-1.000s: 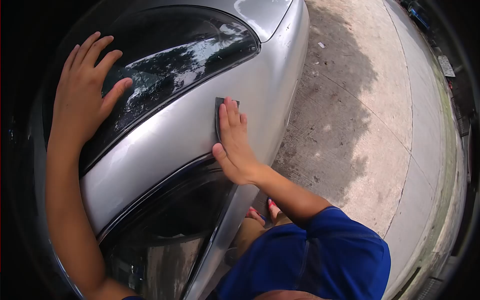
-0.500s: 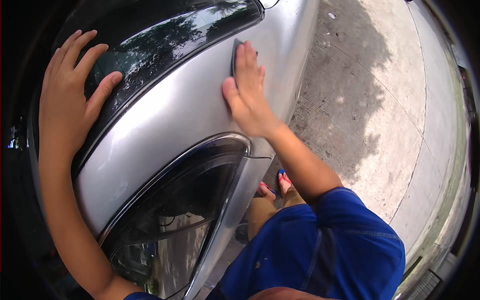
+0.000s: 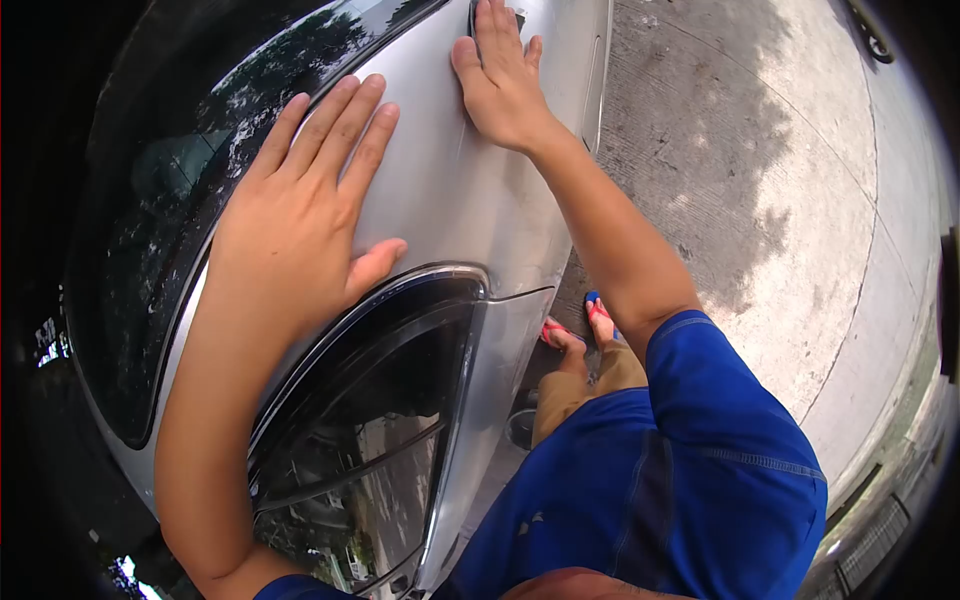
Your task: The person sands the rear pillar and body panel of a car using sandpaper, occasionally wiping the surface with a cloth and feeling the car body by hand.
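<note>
My right hand (image 3: 503, 80) lies flat against the silver car body (image 3: 430, 190) near the top of the view, pressing a dark sheet or pad (image 3: 520, 20) that shows beside its fingertips. Spread over the silver panel between the two windows is my left hand (image 3: 310, 190), palm down, fingers apart and holding nothing. Its fingertips reach close to the edge of the dark rear glass (image 3: 170, 170). Below the hands is the side window (image 3: 370, 400) with its shiny trim. Most of the pad is hidden under my right hand.
Concrete pavement (image 3: 830, 230) with tree shadow runs along the car's right side. My feet in red and blue flip-flops (image 3: 600, 310) stand beside the car. Part of a wheel (image 3: 880, 45) shows at the upper right, and a metal grate (image 3: 873, 545) lies at the lower right.
My left hand has moved right, from the rear glass onto the silver panel. My right hand and the pad have slid further up along the car body. The view has shifted too.
</note>
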Demonstrator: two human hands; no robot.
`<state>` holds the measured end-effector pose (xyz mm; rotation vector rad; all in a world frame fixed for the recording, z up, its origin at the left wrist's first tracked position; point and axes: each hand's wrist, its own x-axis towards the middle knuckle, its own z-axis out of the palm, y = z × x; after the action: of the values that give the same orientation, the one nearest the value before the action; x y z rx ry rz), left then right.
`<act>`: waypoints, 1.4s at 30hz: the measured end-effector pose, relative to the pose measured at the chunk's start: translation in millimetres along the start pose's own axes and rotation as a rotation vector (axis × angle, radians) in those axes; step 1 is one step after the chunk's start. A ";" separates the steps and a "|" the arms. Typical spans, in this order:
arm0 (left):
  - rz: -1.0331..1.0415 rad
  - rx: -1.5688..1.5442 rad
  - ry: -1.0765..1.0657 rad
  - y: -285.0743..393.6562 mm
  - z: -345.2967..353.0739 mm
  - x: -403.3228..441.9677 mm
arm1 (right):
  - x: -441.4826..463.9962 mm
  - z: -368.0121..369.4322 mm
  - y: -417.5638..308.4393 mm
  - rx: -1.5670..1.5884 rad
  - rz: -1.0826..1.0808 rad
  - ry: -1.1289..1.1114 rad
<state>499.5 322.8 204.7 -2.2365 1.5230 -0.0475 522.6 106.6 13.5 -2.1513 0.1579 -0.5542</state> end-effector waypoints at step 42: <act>-0.128 0.117 0.017 16.1 29.7 65.7 | -162.8 -11.1 3.8 -0.005 -0.121 -0.225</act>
<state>519.2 268.9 158.0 -2.2420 1.3485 -0.1895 372.8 146.2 -37.7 -2.2204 -0.0954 -0.3757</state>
